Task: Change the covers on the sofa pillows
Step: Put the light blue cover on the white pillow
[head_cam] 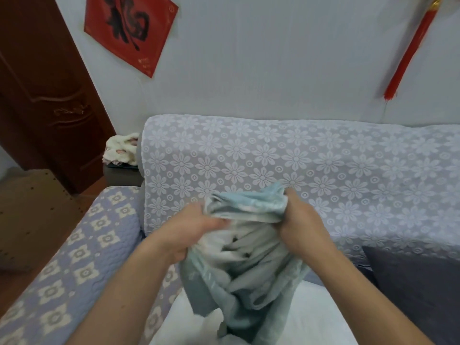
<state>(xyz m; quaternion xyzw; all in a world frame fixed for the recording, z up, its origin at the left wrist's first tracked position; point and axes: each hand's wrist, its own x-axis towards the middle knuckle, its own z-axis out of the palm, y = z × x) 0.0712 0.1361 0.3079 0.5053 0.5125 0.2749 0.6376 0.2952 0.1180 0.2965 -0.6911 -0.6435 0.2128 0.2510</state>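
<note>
One floral-covered sofa (pixel 298 165) against a pale wall (pixel 273 58), brown door (pixel 37 83) left.

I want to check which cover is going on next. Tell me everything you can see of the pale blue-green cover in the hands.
The pale blue-green cover is soft, faintly shiny fabric, bunched and creased, with a lighter grey-white inner side showing. It hangs in front of the flower-patterned sofa back, above a white pillow. The left hand and right hand each grip its gathered upper edge.
</note>
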